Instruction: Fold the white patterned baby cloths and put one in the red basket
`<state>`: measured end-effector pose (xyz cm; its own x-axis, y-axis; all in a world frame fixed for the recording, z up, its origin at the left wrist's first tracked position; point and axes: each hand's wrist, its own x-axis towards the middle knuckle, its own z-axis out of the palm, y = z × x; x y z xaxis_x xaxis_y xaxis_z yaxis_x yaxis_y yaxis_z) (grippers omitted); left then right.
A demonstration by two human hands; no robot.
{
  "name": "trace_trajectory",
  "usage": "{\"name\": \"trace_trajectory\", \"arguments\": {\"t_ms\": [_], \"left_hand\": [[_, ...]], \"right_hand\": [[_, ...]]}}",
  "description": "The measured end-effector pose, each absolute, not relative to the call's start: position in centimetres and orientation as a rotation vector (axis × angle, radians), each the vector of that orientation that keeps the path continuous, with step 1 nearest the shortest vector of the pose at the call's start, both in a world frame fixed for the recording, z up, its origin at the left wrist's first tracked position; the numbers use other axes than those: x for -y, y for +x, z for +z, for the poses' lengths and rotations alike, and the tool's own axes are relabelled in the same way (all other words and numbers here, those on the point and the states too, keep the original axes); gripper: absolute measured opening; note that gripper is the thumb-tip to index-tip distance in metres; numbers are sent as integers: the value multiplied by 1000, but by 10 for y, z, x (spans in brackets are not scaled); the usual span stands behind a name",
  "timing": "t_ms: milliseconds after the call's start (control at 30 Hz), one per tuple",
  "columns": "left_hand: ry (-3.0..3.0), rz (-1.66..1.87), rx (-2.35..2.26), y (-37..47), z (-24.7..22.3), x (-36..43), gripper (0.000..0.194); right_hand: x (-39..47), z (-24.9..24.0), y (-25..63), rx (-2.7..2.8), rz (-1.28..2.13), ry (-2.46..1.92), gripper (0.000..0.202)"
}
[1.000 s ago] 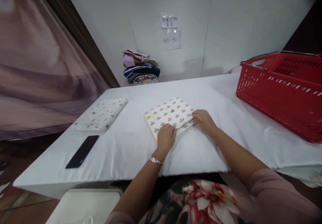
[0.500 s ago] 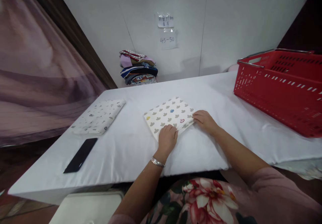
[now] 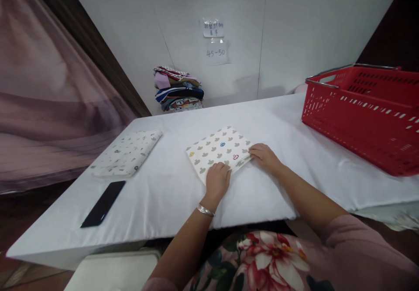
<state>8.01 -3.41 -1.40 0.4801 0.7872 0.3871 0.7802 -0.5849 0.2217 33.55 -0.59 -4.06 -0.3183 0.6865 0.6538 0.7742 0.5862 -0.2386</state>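
Beside the patterned cloth (image 3: 220, 148), pinched at its near edge by the left hand (image 3: 218, 179) and right hand (image 3: 264, 156), a red basket (image 3: 356, 121) is seen, its bottom hidden

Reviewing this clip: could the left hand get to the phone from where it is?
Probably yes: only bare tablecloth shows between the left hand and the phone, though the hand would likely have to leave the cloth.
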Motion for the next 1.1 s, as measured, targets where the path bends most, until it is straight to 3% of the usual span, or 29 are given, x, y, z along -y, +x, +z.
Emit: {"name": "trace_trajectory", "arguments": {"t_ms": [333,600,833,1100], "left_hand": [[2749,665,-1421,82,-16,38,21],[2634,777,-1437,83,10,23,25],[2903,477,-1315,87,-21,32,58],[2998,438,-1327,88,-30,36,62]], "right_hand": [[5,-46,336,2053,-136,-1174,23],[6,-43,334,2058,-135,-1162,22],[7,-48,335,1950,-35,-1151,19],[2,-15,285,1898,-60,-1243,25]]}}
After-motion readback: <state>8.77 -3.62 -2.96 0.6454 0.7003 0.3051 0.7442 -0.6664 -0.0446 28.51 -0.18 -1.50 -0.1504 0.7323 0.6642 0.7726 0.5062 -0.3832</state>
